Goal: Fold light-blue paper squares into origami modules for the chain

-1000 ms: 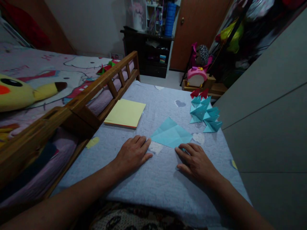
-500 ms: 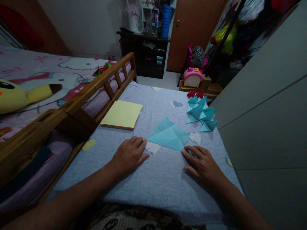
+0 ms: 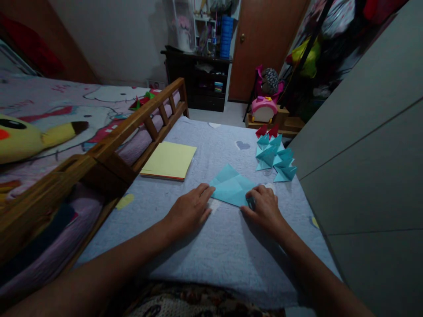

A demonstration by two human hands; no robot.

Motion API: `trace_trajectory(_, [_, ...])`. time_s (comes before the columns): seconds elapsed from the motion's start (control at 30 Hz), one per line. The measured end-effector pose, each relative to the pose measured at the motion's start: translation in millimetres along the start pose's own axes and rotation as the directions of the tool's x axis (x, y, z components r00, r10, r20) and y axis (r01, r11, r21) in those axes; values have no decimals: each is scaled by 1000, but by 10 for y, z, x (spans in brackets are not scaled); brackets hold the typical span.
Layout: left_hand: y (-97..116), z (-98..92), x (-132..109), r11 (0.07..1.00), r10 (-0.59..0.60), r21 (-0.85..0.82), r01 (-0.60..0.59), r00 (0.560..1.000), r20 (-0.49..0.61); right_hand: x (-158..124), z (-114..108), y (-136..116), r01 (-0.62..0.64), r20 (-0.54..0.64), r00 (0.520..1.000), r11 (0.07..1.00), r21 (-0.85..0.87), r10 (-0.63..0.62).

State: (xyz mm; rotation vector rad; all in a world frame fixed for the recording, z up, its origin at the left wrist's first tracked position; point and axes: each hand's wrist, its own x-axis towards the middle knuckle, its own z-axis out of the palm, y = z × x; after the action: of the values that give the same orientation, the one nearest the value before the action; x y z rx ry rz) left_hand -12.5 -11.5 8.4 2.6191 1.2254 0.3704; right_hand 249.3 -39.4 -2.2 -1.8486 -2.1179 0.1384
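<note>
A light-blue sheet of origami paper with crease lines lies in front of me. The fingertips of my left hand rest on its left corner, fingers stretched out and thumb apart. At the near right edge, my right hand is closed on the paper, with bent fingers above and the thumb at the near edge. Those fingers cover the paper's right corner. Several folded blue paper pieces stand at the far right, with red folded pieces behind them.
A stack of yellow-topped paper lies to the left on the blue patterned cloth. A wooden rail runs along the left side, with a yellow plush toy beyond. Pale cabinet panels border the right side.
My right hand has moved left and its fingers have bent around the paper's right edge. My left hand has shifted slightly right, onto the left corner.
</note>
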Motion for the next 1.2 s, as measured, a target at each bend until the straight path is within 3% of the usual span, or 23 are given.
trace_trajectory(0.13, [44, 86, 128, 983, 28, -184, -22, 999, 28, -34, 34, -59, 40, -45, 998, 984, 172, -33])
trace_trajectory(0.23, [76, 77, 231, 965, 53, -258, -47, 998, 15, -79, 0, -118, 139, -144, 984, 953, 270, -102])
trace_trajectory(0.4, [123, 42, 356, 937, 156, -309, -166, 986, -56, -121, -50, -215, 321, -322, 913, 930, 180, -253])
trace_trajectory(0.63, [108, 165, 351, 912, 182, -346, -219, 974, -137, -140, 15, -264, 439, -272, 868, 898, 34, -415])
trace_trajectory(0.87, [-208, 100, 354, 776, 133, -609, -164, 986, -96, -143, 38, -175, 376, -188, 910, 927, -4, -370])
trace_trajectory(1.0, [-328, 75, 357, 729, 119, -671, -134, 991, -68, -134, 28, -143, 416, -191, 892, 909, -11, -410])
trace_trajectory(1.1, [-359, 60, 361, 756, 141, -637, -149, 988, -64, -132, 47, -141, 463, -254, 855, 886, -16, -452])
trace_trajectory(1.2, [-362, 37, 328, 878, 164, -442, -183, 983, -81, -130, 77, -145, 490, -285, 834, 872, -10, -472])
